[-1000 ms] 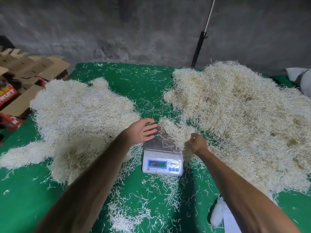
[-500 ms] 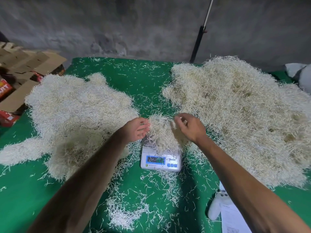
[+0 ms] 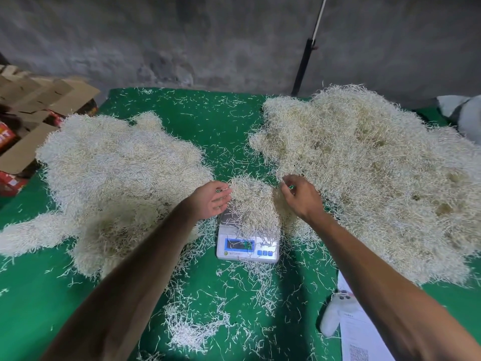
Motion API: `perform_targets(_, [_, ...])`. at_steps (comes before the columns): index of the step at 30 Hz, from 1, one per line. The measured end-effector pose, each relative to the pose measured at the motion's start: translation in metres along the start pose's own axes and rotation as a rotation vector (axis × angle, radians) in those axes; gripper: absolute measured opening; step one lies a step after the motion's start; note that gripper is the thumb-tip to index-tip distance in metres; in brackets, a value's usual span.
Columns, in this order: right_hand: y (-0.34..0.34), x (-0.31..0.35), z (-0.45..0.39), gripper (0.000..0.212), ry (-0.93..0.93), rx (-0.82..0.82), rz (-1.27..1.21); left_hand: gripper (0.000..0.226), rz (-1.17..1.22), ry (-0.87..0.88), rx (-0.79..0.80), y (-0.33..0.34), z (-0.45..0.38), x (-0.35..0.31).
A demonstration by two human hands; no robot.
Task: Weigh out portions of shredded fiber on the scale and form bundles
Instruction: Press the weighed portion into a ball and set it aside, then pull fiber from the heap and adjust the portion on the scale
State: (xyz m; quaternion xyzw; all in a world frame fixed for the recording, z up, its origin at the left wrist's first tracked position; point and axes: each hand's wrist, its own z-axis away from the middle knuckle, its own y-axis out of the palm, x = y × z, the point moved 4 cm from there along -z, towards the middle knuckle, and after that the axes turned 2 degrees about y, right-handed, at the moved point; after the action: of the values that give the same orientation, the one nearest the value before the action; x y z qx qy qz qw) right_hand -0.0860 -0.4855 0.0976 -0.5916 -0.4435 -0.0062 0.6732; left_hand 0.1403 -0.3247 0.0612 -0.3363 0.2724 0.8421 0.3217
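Here, the small white digital scale with a blue display [image 3: 247, 244] sat at the centre of the green cloth-covered table [image 3: 33, 303], and a mound of pale shredded fibre [image 3: 253, 204] covered its platform, spilling over the front edge toward the display. The left hand [image 3: 212, 200] lay at the mound's 9 o'clock side, palm turned in, fingers straight and touching the fibre, gripping nothing. The right hand [image 3: 302, 195] was at the mound's 3 o'clock, fingertips drawn together in a pinch; a few strands seemed caught there, though too fine to be sure.

The large loose heap of pale fibre [image 3: 377, 178] spread from 1 to 4 o'clock of the scale, touching the right hand's far side. A flatter, whiter heap of fibre [image 3: 117, 178] lay from 9 to 11 o'clock. Stray strands littered the cloth at 6 o'clock. A white handheld device [image 3: 331, 316] and a printed paper sheet [image 3: 361, 334] lay at 5 o'clock.

Judgement: the step in hand was trimming the portion to weight. Doing it well would mean adding or removing only small pinches, keeping both hands' weight off the platform while reading, and clearing the overhanging strands from the display, whose digits were unreadable here.
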Motion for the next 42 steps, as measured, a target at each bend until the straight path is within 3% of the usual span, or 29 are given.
perform_targets(5, [0.006, -0.003, -0.001, 0.048, 0.011, 0.023, -0.002, 0.022, -0.035, 0.042, -0.026, 0.000, -0.004, 0.000])
perform_targets(10, [0.015, -0.004, -0.001, 0.049, -0.010, 0.017, 0.002, 0.019, -0.443, 0.512, -0.256, 0.011, -0.007, -0.016])
perform_targets(14, [0.020, -0.011, -0.004, 0.049, 0.005, 0.016, -0.027, 0.026, -0.635, 0.664, -0.216, 0.029, -0.010, -0.022])
perform_targets(19, [0.014, -0.038, -0.009, 0.031, 0.059, -0.024, -0.067, 0.028, -0.734, 0.771, -0.146, 0.044, -0.012, -0.016])
perform_targets(23, [0.020, -0.052, -0.003, 0.027, 0.026, 0.056, -0.020, 0.058, -0.926, 0.724, 0.015, 0.069, -0.017, -0.004])
perform_targets(27, [0.030, -0.057, 0.003, 0.062, 0.028, 0.137, 0.093, 0.113, -1.467, 0.768, 0.099, 0.106, -0.019, 0.024])
perform_targets(31, [0.041, -0.061, 0.010, 0.080, 0.041, 0.238, 0.281, 0.108, -1.871, 0.957, 0.129, 0.129, -0.026, 0.057])
perform_targets(36, [0.054, -0.059, 0.010, 0.081, 0.009, 0.370, 0.412, 0.099, -1.670, 0.832, 0.024, 0.116, -0.036, 0.058])
perform_targets(40, [0.049, -0.063, -0.002, 0.033, -0.031, 0.476, 0.453, 0.069, -1.590, 0.853, 0.010, 0.102, -0.035, 0.050])
perform_targets(42, [0.032, -0.077, -0.014, 0.034, 0.043, 0.430, 0.458, 0.058, -1.486, 0.850, -0.026, 0.093, -0.033, 0.048])
